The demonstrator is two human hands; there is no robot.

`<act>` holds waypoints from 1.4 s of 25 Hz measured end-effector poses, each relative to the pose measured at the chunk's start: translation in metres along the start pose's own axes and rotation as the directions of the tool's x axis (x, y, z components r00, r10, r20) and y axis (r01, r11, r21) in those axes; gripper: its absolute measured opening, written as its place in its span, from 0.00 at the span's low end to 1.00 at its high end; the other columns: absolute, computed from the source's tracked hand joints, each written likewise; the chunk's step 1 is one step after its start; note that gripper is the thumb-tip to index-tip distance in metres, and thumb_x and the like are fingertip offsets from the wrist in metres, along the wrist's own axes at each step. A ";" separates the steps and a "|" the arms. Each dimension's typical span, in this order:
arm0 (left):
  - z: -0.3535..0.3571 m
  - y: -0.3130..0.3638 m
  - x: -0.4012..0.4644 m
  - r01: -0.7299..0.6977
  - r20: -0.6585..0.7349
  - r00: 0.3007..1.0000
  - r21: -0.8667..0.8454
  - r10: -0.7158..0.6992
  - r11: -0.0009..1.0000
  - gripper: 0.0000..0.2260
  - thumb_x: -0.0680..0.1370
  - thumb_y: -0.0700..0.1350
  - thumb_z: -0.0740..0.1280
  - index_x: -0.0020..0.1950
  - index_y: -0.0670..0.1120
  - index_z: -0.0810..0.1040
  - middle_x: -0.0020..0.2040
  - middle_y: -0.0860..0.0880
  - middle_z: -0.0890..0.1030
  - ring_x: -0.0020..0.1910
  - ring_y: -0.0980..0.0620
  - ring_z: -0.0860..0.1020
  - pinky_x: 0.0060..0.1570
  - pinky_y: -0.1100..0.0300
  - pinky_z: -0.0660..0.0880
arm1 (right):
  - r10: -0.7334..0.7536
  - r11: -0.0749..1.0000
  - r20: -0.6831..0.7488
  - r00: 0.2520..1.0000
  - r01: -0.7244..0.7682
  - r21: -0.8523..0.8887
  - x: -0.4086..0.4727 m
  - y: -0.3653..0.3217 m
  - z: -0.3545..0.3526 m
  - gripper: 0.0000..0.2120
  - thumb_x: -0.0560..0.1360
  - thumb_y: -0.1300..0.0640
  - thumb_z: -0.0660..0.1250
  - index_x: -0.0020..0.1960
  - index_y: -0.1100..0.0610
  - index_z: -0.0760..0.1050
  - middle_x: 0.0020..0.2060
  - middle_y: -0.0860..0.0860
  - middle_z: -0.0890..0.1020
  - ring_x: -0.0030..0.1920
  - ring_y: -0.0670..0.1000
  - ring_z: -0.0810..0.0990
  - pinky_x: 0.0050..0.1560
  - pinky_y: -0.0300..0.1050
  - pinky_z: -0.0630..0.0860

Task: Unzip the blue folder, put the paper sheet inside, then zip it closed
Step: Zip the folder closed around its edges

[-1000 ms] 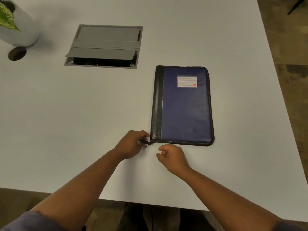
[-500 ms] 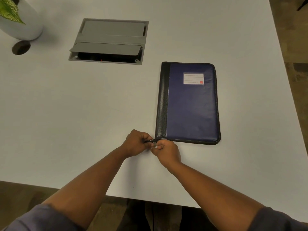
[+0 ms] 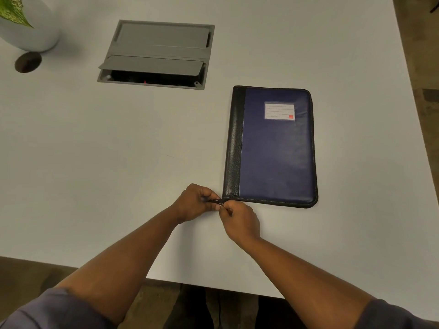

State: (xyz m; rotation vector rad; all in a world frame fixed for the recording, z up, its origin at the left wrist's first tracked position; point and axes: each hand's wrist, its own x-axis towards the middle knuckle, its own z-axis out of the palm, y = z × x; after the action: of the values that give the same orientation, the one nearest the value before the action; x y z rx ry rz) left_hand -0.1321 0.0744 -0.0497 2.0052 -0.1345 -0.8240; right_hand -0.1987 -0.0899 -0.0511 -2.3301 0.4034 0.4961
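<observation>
blue folder flat and zipped on white bench, right of centre | left hand fingers pinch black zipper tail at folder's near-left corner | right hand fingers pinch metal zipper pull beside it | open grey cable hatch beyond

The zip pull is too small to make out, mostly covered by the fingers of the left hand and the right hand. The pot and its leaf are cut off at the top left corner. Inside the open hatch it is dark; a red speck there is perhaps a socket. The bench runs off the frame's left and top.
</observation>
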 end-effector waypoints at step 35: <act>0.009 0.007 0.000 0.054 -0.227 0.974 0.264 0.008 0.963 0.07 0.76 0.37 0.72 0.40 0.48 0.84 0.36 0.53 0.84 0.36 0.56 0.80 0.35 0.71 0.72 | 0.200 0.980 -0.405 0.892 -0.182 0.082 -0.003 0.113 -0.079 0.18 0.73 0.57 0.66 0.27 0.52 0.64 0.21 0.47 0.67 0.22 0.45 0.62 0.25 0.40 0.62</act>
State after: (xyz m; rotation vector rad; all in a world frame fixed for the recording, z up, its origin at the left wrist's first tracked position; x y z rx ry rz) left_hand -0.1356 0.0641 -0.0473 2.3461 -0.0958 -0.6101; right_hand -0.2301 -0.2238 -0.0626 -2.3596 0.8416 0.0745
